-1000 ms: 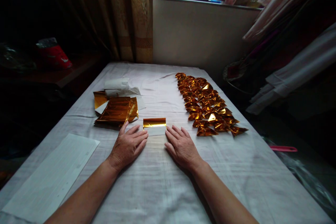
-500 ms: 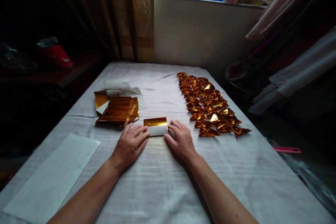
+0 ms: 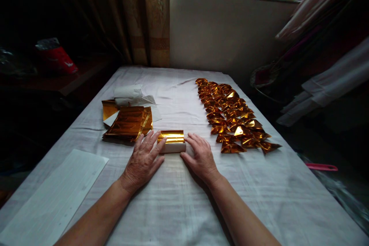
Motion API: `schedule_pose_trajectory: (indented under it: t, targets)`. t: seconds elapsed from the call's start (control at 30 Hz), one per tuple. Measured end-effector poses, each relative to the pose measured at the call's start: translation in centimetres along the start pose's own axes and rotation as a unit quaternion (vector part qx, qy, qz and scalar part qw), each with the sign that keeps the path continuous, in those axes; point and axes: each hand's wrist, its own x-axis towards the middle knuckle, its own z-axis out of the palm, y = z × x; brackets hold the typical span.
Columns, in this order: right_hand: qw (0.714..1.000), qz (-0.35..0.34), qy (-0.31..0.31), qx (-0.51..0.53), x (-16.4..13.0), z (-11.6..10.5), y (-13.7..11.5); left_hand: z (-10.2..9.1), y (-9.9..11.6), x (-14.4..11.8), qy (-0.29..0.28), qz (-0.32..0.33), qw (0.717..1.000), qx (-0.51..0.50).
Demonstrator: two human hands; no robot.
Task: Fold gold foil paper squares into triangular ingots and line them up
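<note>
A sheet of gold foil paper lies in front of me, its near edge folded up so that a pale backing strip faces me. Over its left end rest the spread fingers of my left hand, with the thumb stretched along the near side. My right hand is at the right end, fingers extended and thumb apart, the fingertips close against the paper's edge. Whether the right fingertips press on it I cannot tell. Just beyond my left hand sits a stack of gold foil sheets.
Rows of folded gold foil pieces cover the table's right side. Crumpled white paper lies behind the stack. A long pale sheet is at the left on the white tablecloth. A curtain hangs beyond the table.
The near fold of the foil paper has come up from lying flat, showing more gold behind it. My left fingers have spread further over the left end. The view has tipped slightly downward.
</note>
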Motion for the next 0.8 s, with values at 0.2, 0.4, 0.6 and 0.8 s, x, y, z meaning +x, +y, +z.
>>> schedule_pose_trajectory:
  t: [0.2, 0.4, 0.6, 0.8]
  targets:
    - [0.995, -0.082, 0.049, -0.003, 0.1, 0.0, 0.0, -0.1, -0.2, 0.3, 0.044, 0.011, 0.999, -0.004]
    - [0.99, -0.119, 0.065, 0.022, 0.3, -0.2, -0.5, -0.3, 0.8, 0.3, 0.052, 0.005, 0.997, 0.051]
    - [0.987, -0.013, 0.144, 0.076, 0.4, -0.5, 0.1, -0.3, 1.6, -0.1, 0.06, 0.017, 0.993, 0.102]
    - [0.937, 0.188, 0.183, 0.231, 1.6, -2.1, 0.3, -0.3, 1.8, -0.2, 0.015, 0.002, 0.995, 0.096]
